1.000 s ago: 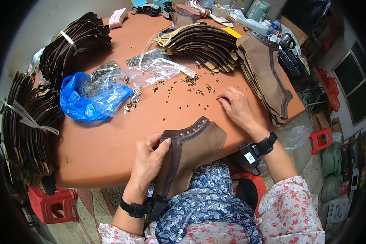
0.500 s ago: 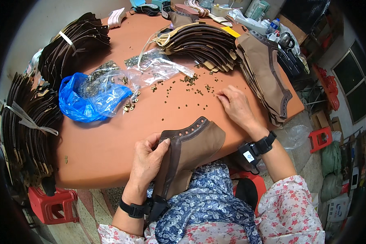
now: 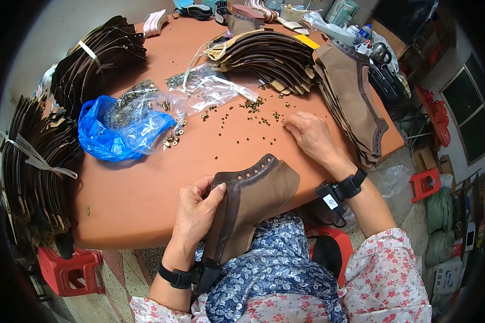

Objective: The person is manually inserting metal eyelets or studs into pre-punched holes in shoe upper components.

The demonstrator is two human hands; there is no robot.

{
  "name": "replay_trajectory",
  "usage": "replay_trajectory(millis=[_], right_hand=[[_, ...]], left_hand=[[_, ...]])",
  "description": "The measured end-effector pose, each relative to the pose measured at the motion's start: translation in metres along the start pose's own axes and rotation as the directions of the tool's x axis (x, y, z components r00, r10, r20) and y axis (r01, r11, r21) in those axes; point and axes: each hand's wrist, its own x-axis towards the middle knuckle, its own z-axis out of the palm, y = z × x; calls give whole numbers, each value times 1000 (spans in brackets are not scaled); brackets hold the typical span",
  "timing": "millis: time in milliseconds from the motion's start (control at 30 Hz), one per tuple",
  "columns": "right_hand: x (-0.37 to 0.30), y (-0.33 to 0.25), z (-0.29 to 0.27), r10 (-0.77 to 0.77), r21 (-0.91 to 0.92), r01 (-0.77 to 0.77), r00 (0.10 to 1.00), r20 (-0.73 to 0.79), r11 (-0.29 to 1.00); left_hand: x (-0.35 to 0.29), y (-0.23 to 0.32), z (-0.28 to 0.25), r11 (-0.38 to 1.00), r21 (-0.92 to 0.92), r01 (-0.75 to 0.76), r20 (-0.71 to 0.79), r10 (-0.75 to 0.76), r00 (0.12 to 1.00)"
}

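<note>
My left hand pinches a brown leather shoe upper between thumb and fingers, at one end of its dark trim strip. A row of holes runs along that strip, several of them ringed with a paler, reddish tint. The upper's lower part hangs over the table edge by my lap. My right hand is low over the table with thumb and fingertips drawn together. Whatever it pinches is too small to make out. Just beyond its fingertips, small dark brass-coloured metal fittings lie scattered.
Stacked uppers lie at the right, the back and the left, some tied in bundles. A blue plastic bag and a clear bag rest on the orange-brown table. A red stool stands below left.
My right hand has shifted very slightly, its fingertips staying together beside the scattered fittings. The left hand and the upper it holds have kept their place.
</note>
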Motion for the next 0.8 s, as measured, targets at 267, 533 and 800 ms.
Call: replay_trajectory(millis=[267, 533, 800], right_hand=[[-2, 7, 4, 45, 45, -46, 999, 16, 998], [-2, 11, 4, 102, 173, -106, 994, 31, 979], [-3, 9, 6, 68, 72, -68, 998, 10, 995]], left_hand=[[1, -2, 0, 1000, 11, 8, -3, -8, 1000], [0, -1, 3, 1000, -14, -21, -31, 20, 999], [0, -1, 1, 1000, -3, 8, -15, -8, 1000]])
